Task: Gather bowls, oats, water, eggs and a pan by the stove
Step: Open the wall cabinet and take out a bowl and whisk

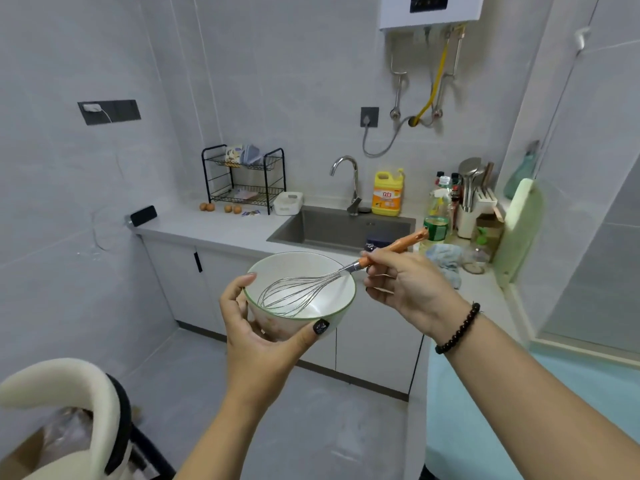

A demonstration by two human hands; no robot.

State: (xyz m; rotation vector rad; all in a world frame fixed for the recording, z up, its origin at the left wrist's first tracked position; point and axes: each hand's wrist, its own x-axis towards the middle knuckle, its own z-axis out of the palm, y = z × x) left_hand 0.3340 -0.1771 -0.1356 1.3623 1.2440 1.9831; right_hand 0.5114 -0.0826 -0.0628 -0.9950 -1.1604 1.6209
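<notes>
The left hand point(258, 327) cups a white bowl point(304, 306) from below, thumb on its near rim. The right hand point(403, 284) pinches the orange handle of a whisk point(311, 287) whose wires rest inside the bowl, otherwise empty. Both are held in the air before the counter point(214, 230). Four eggs point(221, 207) lie there under a black rack point(244, 178), left of the sink point(341, 230); a yellow jug point(388, 194) stands behind it.

Glossy bowl point(332, 299), wire whisk point(298, 291)
</notes>
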